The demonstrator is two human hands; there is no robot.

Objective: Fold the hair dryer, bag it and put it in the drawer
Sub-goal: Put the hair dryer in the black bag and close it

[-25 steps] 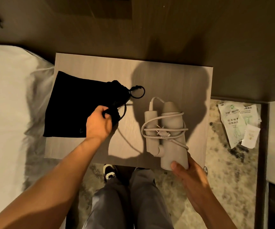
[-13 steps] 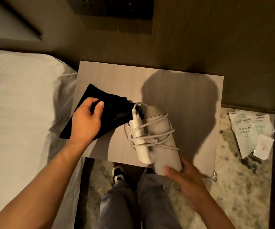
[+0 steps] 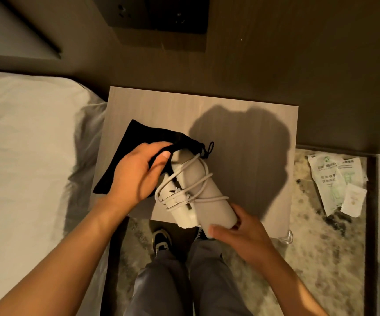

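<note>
1. Your left hand (image 3: 136,173) pinches the black bag (image 3: 139,142) mouth open on the table (image 3: 241,124).
2. Your right hand (image 3: 237,229) grips the folded, cord-wrapped hair dryer (image 3: 204,190), nose just inside the mouth, ready to push in.

Dryer nose (image 3: 180,156) inside black bag (image 3: 139,135)

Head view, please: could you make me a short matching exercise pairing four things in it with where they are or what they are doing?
Things:
1. Left hand
2. Right hand
3. Cord
4. Leaflets

States:
A. lying on the floor
B. wound round the dryer
C. holding the bag mouth
D. gripping the dryer's near end

Pairs: 1-C, 2-D, 3-B, 4-A
</note>
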